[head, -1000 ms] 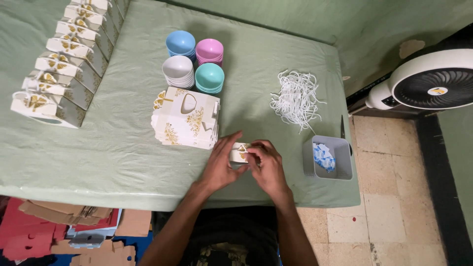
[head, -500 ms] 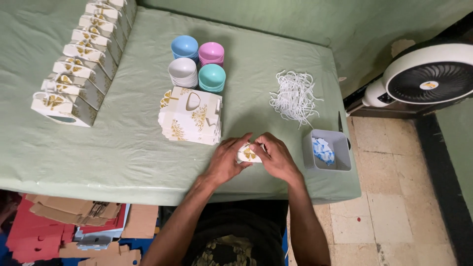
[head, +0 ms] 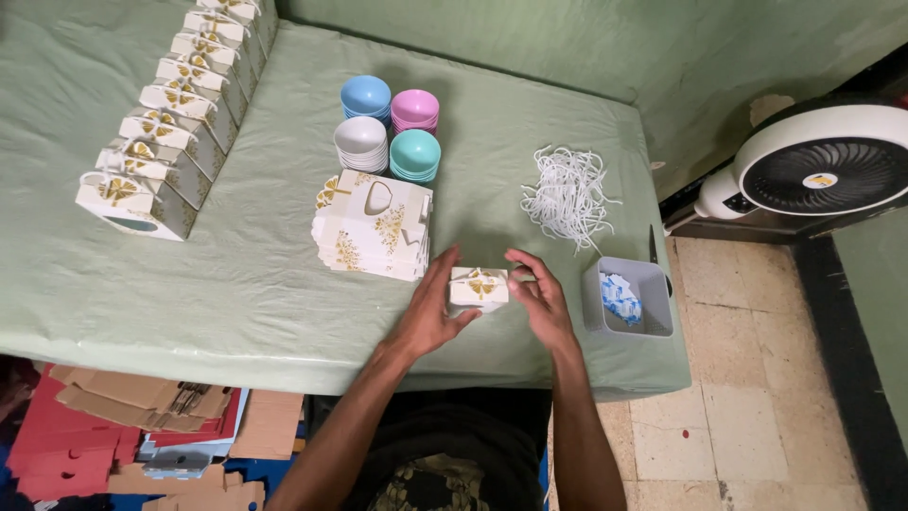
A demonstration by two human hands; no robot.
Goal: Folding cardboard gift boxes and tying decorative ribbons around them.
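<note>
Small white gift box (head: 478, 288) with a gold butterfly print is sitting near the front edge of the green-covered table (head: 236, 284), between the two hands; the left hand (head: 430, 308) is pressing its fingers and thumb against the box's left side, clasping it; the right hand (head: 541, 301) is curling in beside the box's right end, fingertips touching or nearly touching it, though whether they are truly gripping it I cannot tell. Just behind the box, a stack of flat white and gold box blanks (head: 374, 225) is lying on the cloth; beyond that, four stacks of small bowls (head: 390, 128), blue, pink, white and teal, are standing close together. A loose heap of white cords (head: 566, 194) is lying to the right; a grey square tray (head: 630, 298) holding blue-and-white packets is sitting at the table's right front corner. A long row of finished gift boxes (head: 165, 128) is running along the left side; a white fan (head: 818, 170) is standing on the floor to the right.
</note>
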